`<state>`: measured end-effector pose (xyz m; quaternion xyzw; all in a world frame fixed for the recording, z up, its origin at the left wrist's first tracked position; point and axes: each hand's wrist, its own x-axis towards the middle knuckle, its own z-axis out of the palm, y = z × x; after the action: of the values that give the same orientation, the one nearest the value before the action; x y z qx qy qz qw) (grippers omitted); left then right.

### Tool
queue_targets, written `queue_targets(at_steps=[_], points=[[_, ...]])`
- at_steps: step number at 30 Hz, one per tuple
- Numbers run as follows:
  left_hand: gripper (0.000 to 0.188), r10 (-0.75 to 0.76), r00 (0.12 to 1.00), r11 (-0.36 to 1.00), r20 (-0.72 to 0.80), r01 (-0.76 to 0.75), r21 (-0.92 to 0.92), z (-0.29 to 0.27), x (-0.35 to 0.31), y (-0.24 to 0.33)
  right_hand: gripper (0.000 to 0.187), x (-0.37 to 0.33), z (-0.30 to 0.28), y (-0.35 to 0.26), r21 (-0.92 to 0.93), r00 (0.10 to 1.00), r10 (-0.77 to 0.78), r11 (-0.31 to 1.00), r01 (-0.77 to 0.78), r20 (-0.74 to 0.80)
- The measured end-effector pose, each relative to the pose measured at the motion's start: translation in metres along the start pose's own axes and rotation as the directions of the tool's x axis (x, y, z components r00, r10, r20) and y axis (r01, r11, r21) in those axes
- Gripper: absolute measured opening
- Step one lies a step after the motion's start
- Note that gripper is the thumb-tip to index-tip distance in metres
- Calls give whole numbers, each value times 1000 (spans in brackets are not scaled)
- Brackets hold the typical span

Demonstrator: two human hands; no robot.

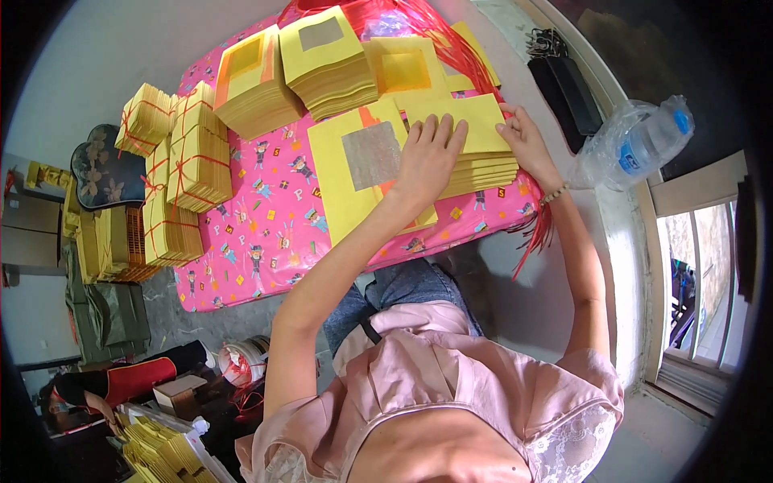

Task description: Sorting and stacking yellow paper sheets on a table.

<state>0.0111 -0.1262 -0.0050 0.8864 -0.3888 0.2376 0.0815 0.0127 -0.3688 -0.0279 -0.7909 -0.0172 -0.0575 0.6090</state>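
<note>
On the pink cartoon-printed table cover (266,233), a thick stack of plain yellow paper sheets (483,165) lies at the near right edge. Both hands are open: the left hand (429,154) presses flat, fingers spread, on the stack's top sheet, and the right hand (525,138) rests its fingertips at the stack's right edge. Just left of the stack lies a large yellow sheet with a silver foil square (358,165). Tied yellow paper bundles (183,173) stand well apart at the left, and a clear plastic water bottle (636,141) lies on the sill.
</note>
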Motion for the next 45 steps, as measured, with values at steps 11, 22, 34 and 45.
queue_targets(at_steps=[11,22,34,45], points=[[57,22,949,992,314,19,-125,18,-4,14,39,-15,-3,39,-63,1000,-3,998,4,13],[54,18,940,990,341,31,-137,25,-3,17,38,-18,-1,52,-212,998,-44,977,32,-53],[47,3,844,983,537,95,-155,8,10,16,44,-34,22,8,-763,960,-227,587,270,165],[26,-132,980,728,151,200,-656,-92,-35,-40,33,-20,11,1,-704,939,-274,625,338,209]])
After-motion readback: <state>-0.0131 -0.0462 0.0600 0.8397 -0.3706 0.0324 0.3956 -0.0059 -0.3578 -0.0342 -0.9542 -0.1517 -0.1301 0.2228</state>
